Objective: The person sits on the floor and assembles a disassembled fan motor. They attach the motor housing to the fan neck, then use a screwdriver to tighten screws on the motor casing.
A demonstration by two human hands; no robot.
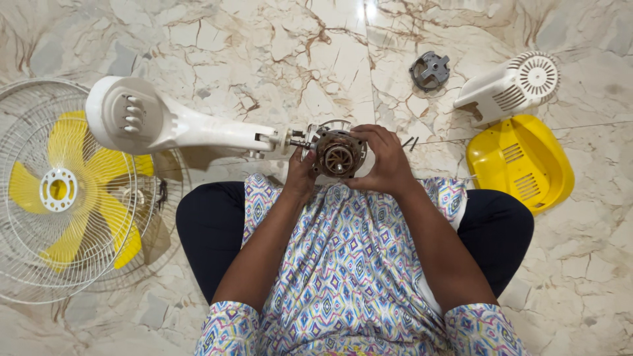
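- Wire fan guard (39, 264) lies flat on the marble floor (277, 59) at far left, with the yellow blade (62, 191) resting inside it; thin wire, judged springy and easily bent.
- White fan stand (171, 125), a moulded plastic neck with a round button head, lies on its side and runs rightward to the motor; judged light but awkward, since its length acts as a lever on the joint.
- Left hand (300, 175) grips the motor's left flank where the neck joins, fingers closed on the housing.
- Bare metal motor (339, 155) sits just above the person's lap, between both hands, its rusty round face turned upward. Judged dense and heavy for its bulk, rigid, with sharp sheet edges and probably greasy. Best hold is on the outer casing from opposite sides, clear of the shaft and any windings.
- Right hand (386, 161) wraps the motor's right side, fingers curled over the top rim and holding it.
- Small grey bracket (430, 70) lies apart on the floor.
- White rear motor cover (511, 89) and yellow shell (521, 161) lie touching at far right; hollow plastic, judged light and liable to crack.
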